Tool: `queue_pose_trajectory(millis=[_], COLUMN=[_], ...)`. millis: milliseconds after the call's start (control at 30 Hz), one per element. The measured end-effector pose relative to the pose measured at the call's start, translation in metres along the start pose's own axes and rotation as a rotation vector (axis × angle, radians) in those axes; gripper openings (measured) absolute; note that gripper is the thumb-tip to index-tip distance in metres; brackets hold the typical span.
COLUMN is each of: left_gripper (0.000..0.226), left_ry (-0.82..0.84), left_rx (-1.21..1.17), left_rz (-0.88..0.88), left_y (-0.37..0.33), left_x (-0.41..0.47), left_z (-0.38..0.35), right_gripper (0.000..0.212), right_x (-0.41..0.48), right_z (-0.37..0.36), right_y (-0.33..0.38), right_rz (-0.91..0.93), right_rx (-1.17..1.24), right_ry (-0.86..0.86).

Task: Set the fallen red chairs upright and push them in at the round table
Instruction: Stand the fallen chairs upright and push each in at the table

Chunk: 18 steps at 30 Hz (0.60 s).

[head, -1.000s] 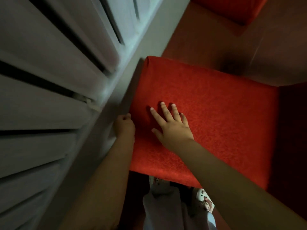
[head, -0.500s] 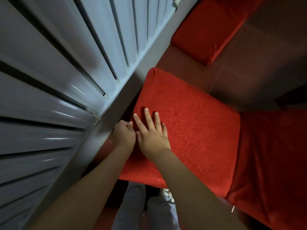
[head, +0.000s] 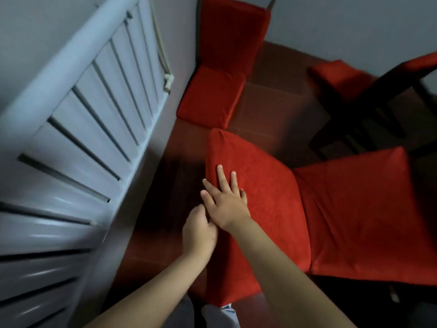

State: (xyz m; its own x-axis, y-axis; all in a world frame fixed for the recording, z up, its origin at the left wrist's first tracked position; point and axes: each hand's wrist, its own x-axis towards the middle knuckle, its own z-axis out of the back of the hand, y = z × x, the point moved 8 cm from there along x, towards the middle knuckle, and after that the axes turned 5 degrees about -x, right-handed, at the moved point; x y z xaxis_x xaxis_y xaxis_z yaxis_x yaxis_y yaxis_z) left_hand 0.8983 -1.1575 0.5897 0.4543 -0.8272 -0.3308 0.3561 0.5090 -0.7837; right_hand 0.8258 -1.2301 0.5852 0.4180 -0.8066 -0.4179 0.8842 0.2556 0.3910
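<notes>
A: Head view, item one. What do we log first?

B: The nearest red chair [head: 272,204], low in the middle of the view. We see two padded red panels meeting at an angle, one under the hands and a wider panel [head: 369,221] to its right. We cannot tell which is the seat and which is the back.

A: Item two, the hands?

B: The left hand [head: 199,233] has its fingers curled round the left edge of the nearer panel, gripping it. The right hand [head: 224,202] lies flat on the same panel with fingers straight and spread, touching the fabric just inside that edge. The two hands touch each other.

A: Other chairs?

B: We enter a second red chair [head: 212,98], upright with its back against the grey wall [head: 343,24] at the top of the view, close to the far corner of the nearest chair. We also enter a third red chair [head: 335,76] at the upper right, with a dark wooden frame [head: 378,102] beside its red cushion. It is blurred, and we cannot tell how it lies.

A: Fixtures?

B: A white louvred door [head: 82,138] fills the left side, and a pale cord [head: 163,55] hangs beside its far end. A red-brown tiled floor [head: 262,98] runs under all three chairs.
</notes>
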Motion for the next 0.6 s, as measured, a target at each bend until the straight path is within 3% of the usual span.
queue_pose_trajectory(millis=[167,333,433,533,600], left_gripper=[0.009,0.039,0.056,0.05,0.062], left_ry=[0.166,0.452,0.686,0.622,0.519], left_rx=[-0.131,-0.243,-0.101,0.176,0.345], left_rz=[-0.062,-0.17,-0.265,-0.475,-0.627], left_y=[-0.044,-0.09,-0.111,-0.137,-0.162], left_x=[-0.012,-0.02,-0.027,-0.015,-0.006], left_z=[-0.015,-0.035,-0.055,-0.06,-0.062], right_gripper=[0.051,0.048,0.046,0.056,0.067], right_x=[-0.023,-0.05,-0.074,-0.105,-0.12], right_z=[0.035,0.066,0.082,0.102,0.118], right_y=[-0.02,-0.049,-0.071,-0.095,-0.111], right_rz=[-0.087,-0.286,-0.516,-0.651,-0.655], right_rx=[0.017,0.103,0.174,0.08,-0.023], right_ry=[-0.011,-0.109,-0.228,-0.384,-0.46])
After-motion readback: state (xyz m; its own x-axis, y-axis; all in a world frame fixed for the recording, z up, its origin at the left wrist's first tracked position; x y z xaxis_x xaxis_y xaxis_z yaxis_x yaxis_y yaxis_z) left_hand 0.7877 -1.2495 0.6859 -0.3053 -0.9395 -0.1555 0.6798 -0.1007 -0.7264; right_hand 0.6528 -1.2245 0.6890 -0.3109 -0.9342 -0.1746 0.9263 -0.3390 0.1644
